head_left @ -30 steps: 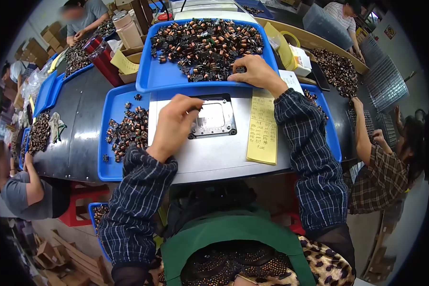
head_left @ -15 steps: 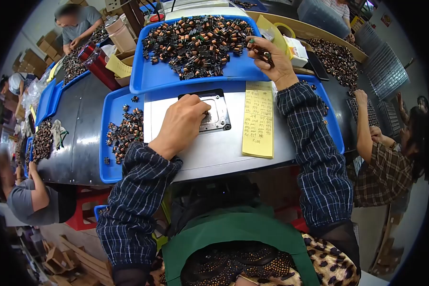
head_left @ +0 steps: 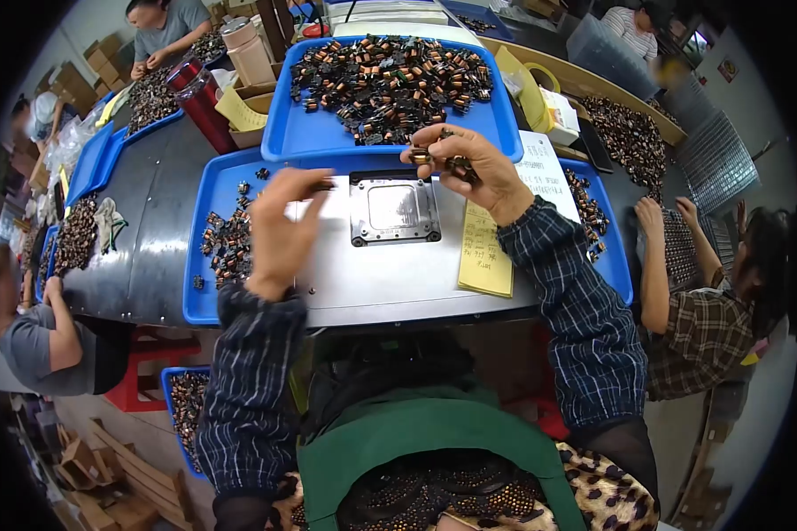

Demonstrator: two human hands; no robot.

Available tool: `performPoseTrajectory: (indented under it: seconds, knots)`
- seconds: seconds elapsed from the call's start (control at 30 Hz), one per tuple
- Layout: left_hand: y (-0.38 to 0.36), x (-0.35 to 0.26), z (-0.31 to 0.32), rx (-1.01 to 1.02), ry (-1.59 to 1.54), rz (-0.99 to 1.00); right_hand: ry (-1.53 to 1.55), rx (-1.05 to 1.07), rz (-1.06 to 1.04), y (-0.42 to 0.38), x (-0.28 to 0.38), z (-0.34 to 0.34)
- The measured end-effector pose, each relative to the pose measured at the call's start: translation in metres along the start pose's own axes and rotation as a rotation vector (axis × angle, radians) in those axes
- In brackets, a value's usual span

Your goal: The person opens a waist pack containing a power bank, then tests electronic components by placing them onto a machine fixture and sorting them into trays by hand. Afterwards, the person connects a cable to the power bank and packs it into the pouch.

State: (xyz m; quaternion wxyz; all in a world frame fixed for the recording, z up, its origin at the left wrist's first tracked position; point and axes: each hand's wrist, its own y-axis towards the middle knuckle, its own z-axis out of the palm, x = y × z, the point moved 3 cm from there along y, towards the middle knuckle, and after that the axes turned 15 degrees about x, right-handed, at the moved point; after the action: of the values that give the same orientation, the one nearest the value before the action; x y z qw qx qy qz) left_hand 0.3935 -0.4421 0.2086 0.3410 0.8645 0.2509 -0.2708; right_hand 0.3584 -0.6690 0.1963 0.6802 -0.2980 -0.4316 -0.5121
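Over the left side of the white work surface (head_left: 354, 288), my left hand (head_left: 283, 221) pinches what looks like a small dark coil part at its fingertips; motion blur softens it. My right hand (head_left: 483, 173) is curled around several copper-wound coils (head_left: 459, 166), above the top of the yellow notepad (head_left: 485, 261). Between the hands lies a flat metal fixture (head_left: 395, 211) with a shiny rectangular centre and screws at its corners. Behind it, a blue tray (head_left: 279, 128) carries a heap of copper coils (head_left: 390, 84). A second blue tray (head_left: 201, 296) with loose coils lies on the left.
A red flask (head_left: 205, 115) and a pink bottle (head_left: 250, 55) stand at the back left. A phone (head_left: 595, 146), yellow tape (head_left: 540, 78) and a coil pile (head_left: 624, 133) lie on the right. Co-workers sit around, one at the right (head_left: 713, 310).
My left hand has lifted off the metal fixture and moved left, uncovering it. My right hand has come down and left from the heaped tray toward the fixture, still holding coils.
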Motion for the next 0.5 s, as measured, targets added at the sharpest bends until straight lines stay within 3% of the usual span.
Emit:
performPoseTrajectory:
  seconds: [0.03,0.1,0.2,0.3,0.43,0.5]
  knots:
    - [-0.013,0.012,-0.012,-0.101,-0.004,-0.108,0.127,0.035,-0.003,0.000,-0.003,0.005]
    - [-0.046,0.056,-0.030,-0.285,-0.099,-0.285,0.068,-0.008,0.009,0.002,-0.006,0.009]
    - [-0.096,0.109,-0.044,-0.304,0.051,-0.440,-0.099,-0.010,0.040,0.003,-0.009,0.010]
    - [-0.128,0.132,-0.030,-0.156,0.190,-0.497,0.091,-0.013,0.076,0.002,-0.014,0.011]
    - [-0.136,0.133,-0.019,-0.264,0.138,-0.454,0.272,-0.072,-0.025,0.001,-0.013,0.006]
    - [-0.135,0.133,-0.017,-0.272,0.123,-0.477,0.131,-0.114,-0.014,0.002,-0.012,0.007]
